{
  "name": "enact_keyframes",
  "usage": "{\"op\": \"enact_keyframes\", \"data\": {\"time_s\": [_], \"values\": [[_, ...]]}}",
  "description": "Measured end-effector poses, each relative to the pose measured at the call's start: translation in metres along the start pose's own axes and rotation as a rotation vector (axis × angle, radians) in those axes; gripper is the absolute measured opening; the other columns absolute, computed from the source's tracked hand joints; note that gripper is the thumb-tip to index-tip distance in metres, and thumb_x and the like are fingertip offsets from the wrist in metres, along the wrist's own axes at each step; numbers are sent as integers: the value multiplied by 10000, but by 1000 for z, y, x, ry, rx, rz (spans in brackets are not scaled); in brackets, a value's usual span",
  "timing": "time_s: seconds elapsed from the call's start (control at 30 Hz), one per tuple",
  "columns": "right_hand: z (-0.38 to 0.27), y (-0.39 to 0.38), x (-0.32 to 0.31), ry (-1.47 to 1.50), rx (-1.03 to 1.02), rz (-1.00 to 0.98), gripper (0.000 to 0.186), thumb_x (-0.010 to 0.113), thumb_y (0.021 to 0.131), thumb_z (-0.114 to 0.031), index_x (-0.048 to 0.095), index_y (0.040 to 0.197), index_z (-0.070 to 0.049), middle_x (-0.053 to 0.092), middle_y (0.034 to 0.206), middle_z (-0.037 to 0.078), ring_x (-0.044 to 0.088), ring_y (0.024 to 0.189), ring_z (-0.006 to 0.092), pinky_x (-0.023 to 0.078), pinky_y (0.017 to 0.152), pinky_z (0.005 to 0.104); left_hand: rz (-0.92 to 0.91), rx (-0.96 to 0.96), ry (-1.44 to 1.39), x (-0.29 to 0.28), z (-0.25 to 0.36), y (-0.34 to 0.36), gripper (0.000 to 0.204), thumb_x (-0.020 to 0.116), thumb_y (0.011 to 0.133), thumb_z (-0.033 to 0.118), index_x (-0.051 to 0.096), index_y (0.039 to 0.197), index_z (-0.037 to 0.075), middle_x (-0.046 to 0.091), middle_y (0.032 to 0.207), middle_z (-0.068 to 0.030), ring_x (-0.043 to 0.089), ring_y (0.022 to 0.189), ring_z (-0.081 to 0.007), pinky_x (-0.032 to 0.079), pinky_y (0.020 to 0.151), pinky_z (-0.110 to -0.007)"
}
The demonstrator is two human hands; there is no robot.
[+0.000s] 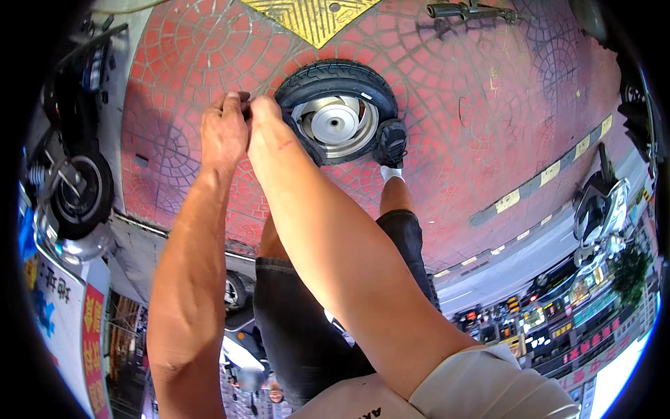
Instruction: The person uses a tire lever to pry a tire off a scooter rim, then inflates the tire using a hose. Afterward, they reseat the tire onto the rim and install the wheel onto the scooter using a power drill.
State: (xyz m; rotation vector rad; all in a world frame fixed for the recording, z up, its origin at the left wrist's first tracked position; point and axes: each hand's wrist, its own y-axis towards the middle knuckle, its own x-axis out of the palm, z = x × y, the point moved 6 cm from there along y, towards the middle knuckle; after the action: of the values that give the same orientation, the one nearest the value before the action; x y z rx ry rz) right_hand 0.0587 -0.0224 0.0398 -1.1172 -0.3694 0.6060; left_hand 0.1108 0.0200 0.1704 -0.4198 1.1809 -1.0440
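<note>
A black tyre (328,72) on a silver wheel rim (335,123) lies flat on the red paving (467,160). My left hand (225,124) and my right hand (264,114) are close together just beside the tyre's left side, fingers curled. What they grip, if anything, is hidden by the fingers and knuckles. My right forearm crosses in front of the lower left of the wheel. My dark shoe (391,143) rests against the tyre's right edge, and my other foot is mostly behind the forearm.
A motorbike wheel (84,195) and sign board (66,307) stand at the left. A scooter (599,213) is at the right beside a striped kerb (544,174). A yellow ribbed plate (310,17) and a dark metal object (460,10) lie at the top. A street runs beyond.
</note>
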Motion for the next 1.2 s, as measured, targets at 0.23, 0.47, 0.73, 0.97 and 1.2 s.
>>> {"op": "enact_keyframes", "data": {"time_s": [0.23,0.47,0.73,0.97,1.2], "values": [[-31,-73,-18,-64,-80,-166,248,412,1025,-195,625,960,-88,653,872,51,634,772,254,553,736,385,-259,-4,-115,27,24,-15,426,578,1016,370,716,1115,-21,724,972,-124,653,872,-208,519,827,-353],[-34,-181,-156,-205,222,-312,425,370,1119,-503,544,962,-149,343,599,-60,303,440,71,273,428,269,-489,-518,-396,78,-32,-49,445,618,1005,436,673,1208,44,704,1158,-118,663,890,-161,510,803,-323],[-107,-129,-307,-1277,151,285,698,455,1031,-682,732,899,-54,496,631,10,459,479,147,357,454,302,-480,-692,-571,211,-144,-19,264,502,1080,269,623,1102,36,705,967,-120,714,794,-261,614,720,-427],[-143,-64,-355,-1210,-76,518,722,589,899,-781,702,803,-74,440,596,-36,419,491,113,307,489,272,-391,-691,-695,253,-172,10,273,500,1092,262,601,1182,26,714,1028,-136,713,905,-273,596,847,-455],[-166,-31,-351,-1207,-270,553,693,706,851,-731,683,686,-58,414,532,-35,391,489,93,309,499,291,-341,-777,-894,260,-176,21,304,439,1099,265,604,1174,21,685,1103,-156,672,1021,-275,542,928,-476]]}}
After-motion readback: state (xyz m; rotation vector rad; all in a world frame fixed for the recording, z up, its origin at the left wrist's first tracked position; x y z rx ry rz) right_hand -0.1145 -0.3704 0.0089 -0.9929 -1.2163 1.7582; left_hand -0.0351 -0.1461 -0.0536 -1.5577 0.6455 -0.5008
